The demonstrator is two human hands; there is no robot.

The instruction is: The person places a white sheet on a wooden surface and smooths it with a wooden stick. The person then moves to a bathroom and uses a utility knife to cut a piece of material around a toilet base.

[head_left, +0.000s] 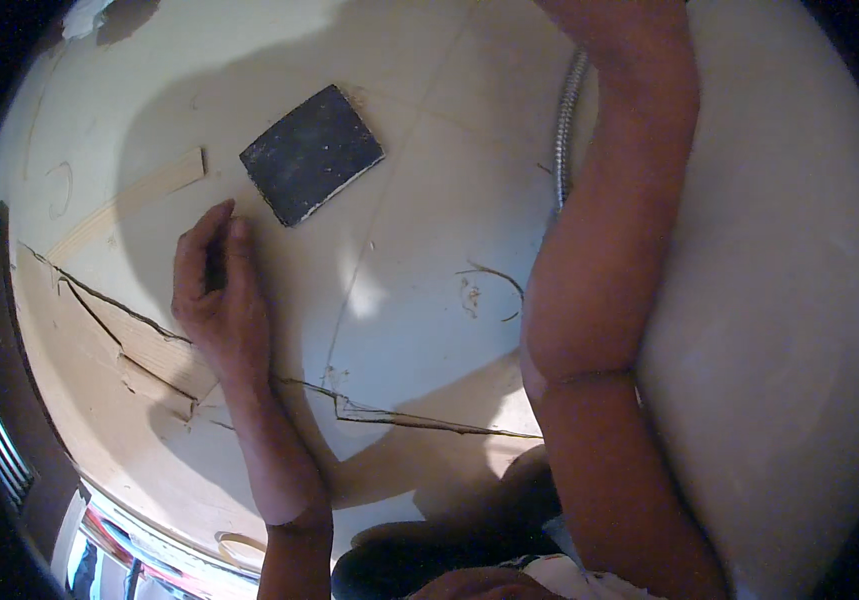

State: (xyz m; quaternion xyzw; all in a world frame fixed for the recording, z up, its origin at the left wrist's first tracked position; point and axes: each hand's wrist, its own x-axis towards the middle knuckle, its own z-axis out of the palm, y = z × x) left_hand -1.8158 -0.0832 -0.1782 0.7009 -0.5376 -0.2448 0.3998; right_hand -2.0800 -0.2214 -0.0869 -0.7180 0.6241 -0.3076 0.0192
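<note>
My left hand (224, 300) rests on the pale surface (419, 220) with its fingers loosely bent. A dark gap shows between thumb and fingers, and I see nothing held there. Just beyond its fingertips, to the right, lies a dark, flat rectangular block (313, 155) with a pale lower edge; the hand is apart from it. My right arm reaches far forward across the surface. Only the wrist end of my right hand (609, 22) shows at the top edge, so its fingers and anything in them are out of sight. A ribbed silvery hose (566, 125) runs beside that forearm.
A thin wooden strip (139, 200) lies left of the block. Jagged dark-edged gaps (399, 417) cross the surface near me, with wood pieces (154, 350) at left. A curved thin sliver (502, 277) lies near my right elbow. A dark slatted object (9, 430) stands at far left.
</note>
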